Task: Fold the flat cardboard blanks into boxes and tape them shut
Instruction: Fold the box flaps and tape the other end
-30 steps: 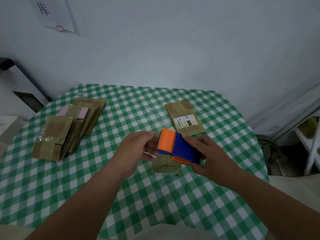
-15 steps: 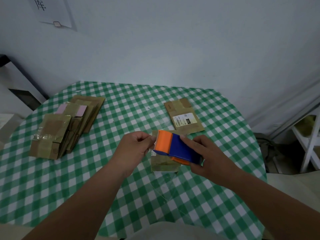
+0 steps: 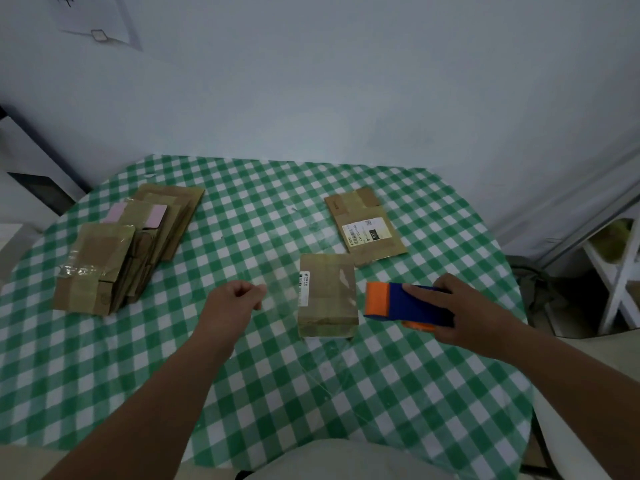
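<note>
A folded brown cardboard box [image 3: 327, 294] stands on the green checked table [image 3: 242, 375], in the middle. My right hand [image 3: 464, 311] grips a blue and orange tape dispenser [image 3: 403, 303] just right of the box. My left hand [image 3: 235, 299] pinches the end of a clear tape strip [image 3: 280, 292] to the left of the box. The strip stretches across above the box toward the dispenser.
A stack of flat cardboard blanks [image 3: 121, 251] lies at the left of the table. One flat blank with a white label [image 3: 367, 230] lies behind the box. A white shelf frame [image 3: 620, 282] stands off the table's right edge.
My hands have moved apart: the dispenser went right and the left hand went left, drawing out a length of clear tape. The box, earlier hidden behind the dispenser, is now in full view.
</note>
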